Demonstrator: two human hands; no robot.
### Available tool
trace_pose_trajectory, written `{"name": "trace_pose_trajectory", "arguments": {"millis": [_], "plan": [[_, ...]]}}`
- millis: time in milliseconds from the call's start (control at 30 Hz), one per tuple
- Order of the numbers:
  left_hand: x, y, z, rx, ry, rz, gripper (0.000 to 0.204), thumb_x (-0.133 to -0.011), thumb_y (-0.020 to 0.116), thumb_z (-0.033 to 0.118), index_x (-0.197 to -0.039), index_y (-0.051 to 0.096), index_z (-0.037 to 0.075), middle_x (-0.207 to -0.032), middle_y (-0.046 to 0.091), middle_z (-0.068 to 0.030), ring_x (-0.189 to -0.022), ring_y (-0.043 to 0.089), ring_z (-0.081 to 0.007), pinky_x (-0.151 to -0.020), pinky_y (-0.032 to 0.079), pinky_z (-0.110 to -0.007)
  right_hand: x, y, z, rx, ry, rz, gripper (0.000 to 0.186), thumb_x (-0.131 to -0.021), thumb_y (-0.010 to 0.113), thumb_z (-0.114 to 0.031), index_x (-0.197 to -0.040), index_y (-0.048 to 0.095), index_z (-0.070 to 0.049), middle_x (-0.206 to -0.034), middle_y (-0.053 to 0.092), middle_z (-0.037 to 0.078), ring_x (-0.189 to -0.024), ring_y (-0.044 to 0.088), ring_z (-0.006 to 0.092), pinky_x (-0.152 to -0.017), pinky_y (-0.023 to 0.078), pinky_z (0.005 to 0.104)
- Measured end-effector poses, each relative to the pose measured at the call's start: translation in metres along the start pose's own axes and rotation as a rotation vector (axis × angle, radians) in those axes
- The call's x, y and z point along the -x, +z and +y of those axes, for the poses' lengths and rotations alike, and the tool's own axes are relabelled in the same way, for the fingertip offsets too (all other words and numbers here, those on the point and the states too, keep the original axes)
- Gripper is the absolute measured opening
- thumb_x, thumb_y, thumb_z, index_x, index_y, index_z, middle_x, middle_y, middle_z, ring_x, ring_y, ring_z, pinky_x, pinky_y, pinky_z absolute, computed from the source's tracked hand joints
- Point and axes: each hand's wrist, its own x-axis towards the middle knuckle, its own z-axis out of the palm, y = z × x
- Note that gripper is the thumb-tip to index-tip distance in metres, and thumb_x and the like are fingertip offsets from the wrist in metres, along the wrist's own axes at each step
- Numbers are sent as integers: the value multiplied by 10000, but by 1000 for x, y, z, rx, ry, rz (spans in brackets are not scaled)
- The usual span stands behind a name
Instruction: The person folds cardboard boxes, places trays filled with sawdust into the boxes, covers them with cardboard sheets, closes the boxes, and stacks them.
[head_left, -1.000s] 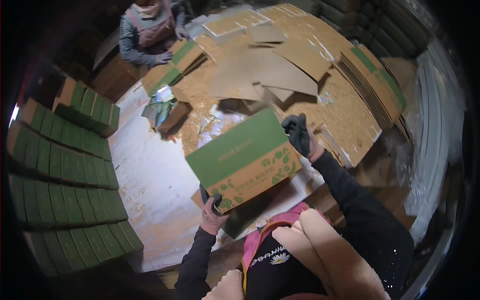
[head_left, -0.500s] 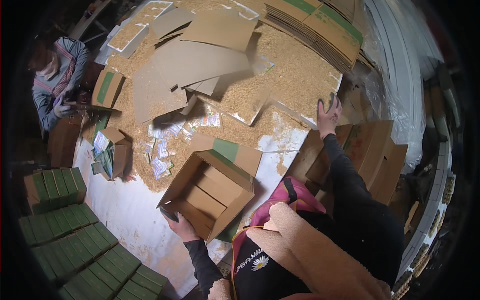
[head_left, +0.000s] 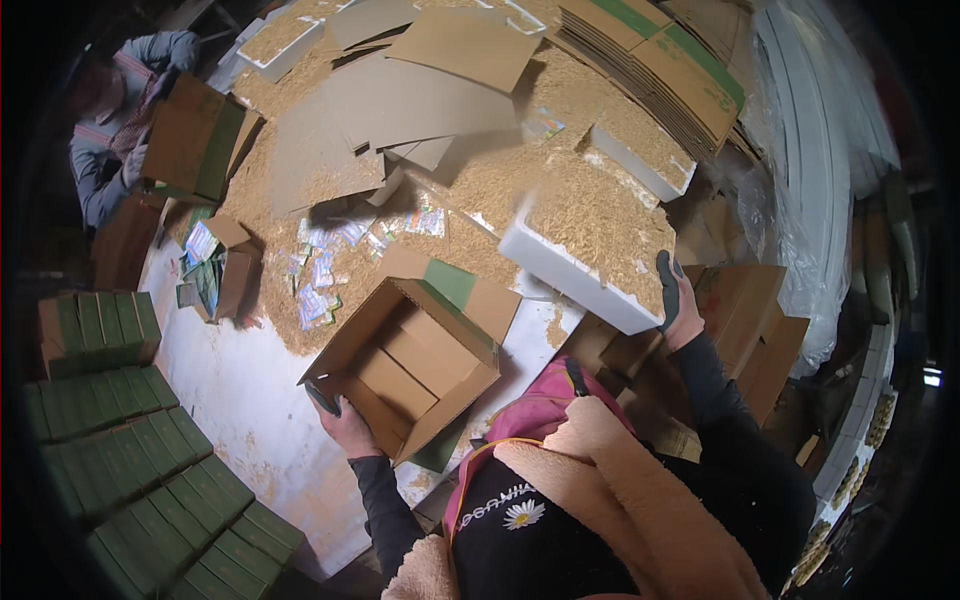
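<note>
An open cardboard box (head_left: 455,412) sits tilted on the white tabletop in front of me, its inside bare. My left hand (head_left: 349,428) is closed on the box's near left corner, fingers over the rim. To the right, a white tub (head_left: 570,277) heaped with loose tan shavings leans up at the table's edge. My right hand (head_left: 683,310) is closed on the tub's right end, its dark-covered fingertips along the side. Behind the box lies a flat piece of cardboard with a green band (head_left: 448,280).
Tan shavings (head_left: 470,250) cover much of the table, with colourful packets (head_left: 318,270) and grey cardboard sheets (head_left: 430,100) on them. Another white tub (head_left: 630,165) stands behind. Stacked flat cartons (head_left: 650,70) lie far right, green boxes (head_left: 150,470) at left. A co-worker (head_left: 125,130) handles a carton.
My right hand has taken hold of the white tub and pulled it toward me, tipping it up. My left hand keeps its grip on the box. The co-worker has raised a carton.
</note>
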Motion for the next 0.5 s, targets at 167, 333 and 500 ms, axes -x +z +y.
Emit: {"name": "trace_pose_trajectory", "arguments": {"millis": [167,333,500], "plan": [[-16,15,32,-257,-21,-72,596,-820,517,7,-1384,328,44,-1259,536,-165,-1139,530,-287,-944,407,-358,62,147,5,263,6,-347,429,-962,477,-302,-1276,419,-16,-1137,573,74,-1005,587,157,-836,508,289],[-27,30,-37,-153,655,-152,546,-826,562,39,-1344,389,22,-1208,554,-139,-1059,556,-219,-916,425,-309,53,209,76,889,-167,-855,415,-967,413,-123,-1354,369,20,-1367,430,110,-1240,418,168,-1061,301,291],[-26,19,-25,275,626,-122,562,-822,557,25,-1354,378,44,-1105,621,-135,-995,597,-198,-850,459,-315,4,188,121,506,224,-720,434,-946,527,-270,-1261,463,21,-1080,529,-1,-984,471,59,-854,386,185]]}}
